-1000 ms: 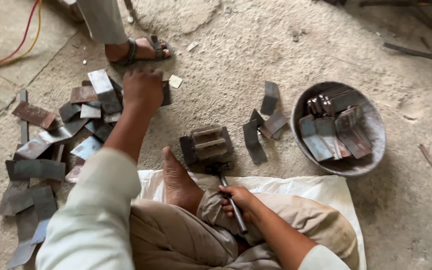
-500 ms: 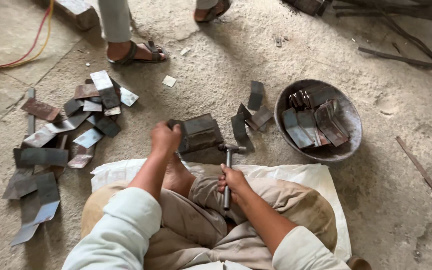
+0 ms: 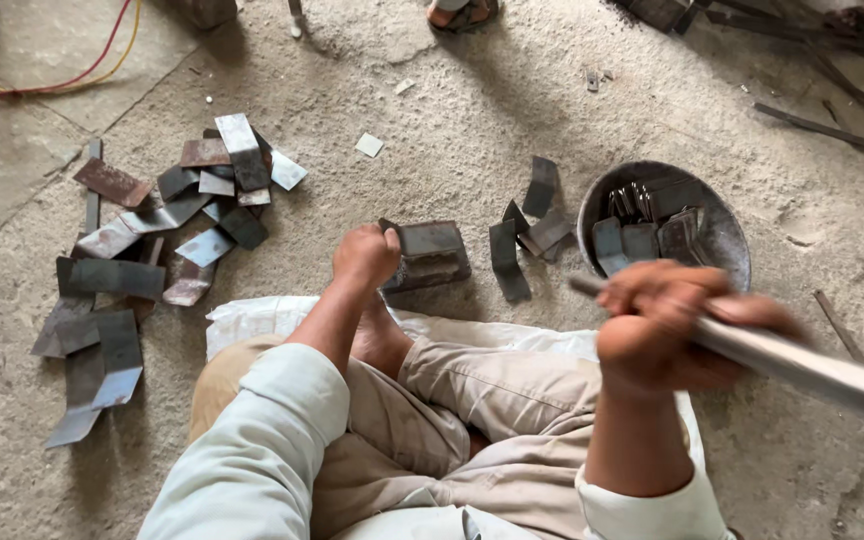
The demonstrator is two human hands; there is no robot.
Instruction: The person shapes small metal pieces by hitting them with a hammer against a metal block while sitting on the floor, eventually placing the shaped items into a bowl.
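Observation:
I sit cross-legged on a white sack [image 3: 252,318] on the concrete floor. My left hand [image 3: 365,255] grips a flat metal piece [image 3: 428,238] that lies on top of a dark metal block [image 3: 430,270] in front of my bare foot. My right hand [image 3: 664,338] is raised close to the camera and closed around a metal tool handle [image 3: 822,372], which runs off to the right; its head is out of view.
A heap of flat metal pieces [image 3: 152,230] lies to the left. A round metal pan [image 3: 722,235] with several bent pieces stands at the right, with loose bent pieces [image 3: 524,235] beside it. Another person's sandalled foot [image 3: 460,12] is at the top edge, and metal rods [image 3: 812,60] lie at the top right.
My left hand went from the pile to the block with a metal piece. My right hand lifted the tool from my lap up high to the right.

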